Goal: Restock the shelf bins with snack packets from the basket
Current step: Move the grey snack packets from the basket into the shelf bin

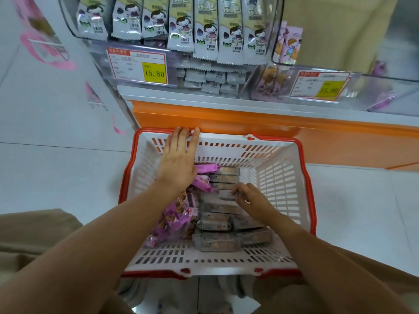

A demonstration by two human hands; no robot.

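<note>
Grey foil snack packets (217, 219) stacked in white red-rimmed plastic basket (281, 177), right half, long axes 9-to-3 o'clock. Right hand (254, 200) nearer, fingers curled, pinching one mid-stack; left hand (179, 159) flat, fingers resting on far rim at 11 o'clock.

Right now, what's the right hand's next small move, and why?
Probably lift the grey packet straight up out of the basket. The right hand curls its fingers on the packet's edge, the packet lies on top of the grey stack, and the left hand rests flat on the far rim, steadying it.
</note>
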